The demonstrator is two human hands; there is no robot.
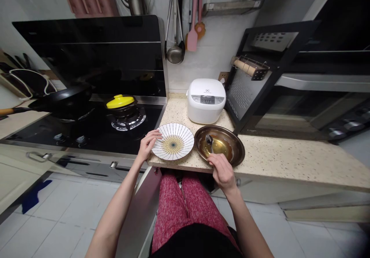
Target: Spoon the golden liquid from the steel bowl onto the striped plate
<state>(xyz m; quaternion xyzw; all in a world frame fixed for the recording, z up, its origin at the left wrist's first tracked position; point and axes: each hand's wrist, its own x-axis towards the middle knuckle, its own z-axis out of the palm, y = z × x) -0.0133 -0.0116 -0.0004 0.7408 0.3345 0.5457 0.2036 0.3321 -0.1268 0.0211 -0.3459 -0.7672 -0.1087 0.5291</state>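
Note:
My left hand (149,141) is closed at the left rim of a round white plate (184,138) with dark radiating lines and a yellowish middle. Whether that yellow is pattern or liquid, I cannot tell. The plate lies on the speckled counter. In my right hand (223,170) is a spoon (209,139), its handle pinched between thumb and fingers. The spoon's dark, shiny bowl end is inside a wide metal basin (237,144), just right of the plate. Yellow, glossy liquid (220,146) shows in the basin's bottom.
Behind the basin stands a white rice cooker (206,106). To the left, a gas stove (95,131) bears a yellow-lidded pot (120,102) and a black wok (63,100). An oven (312,108) occupies the right. Below the plate, a cabinet door (143,208) stands ajar beside my legs.

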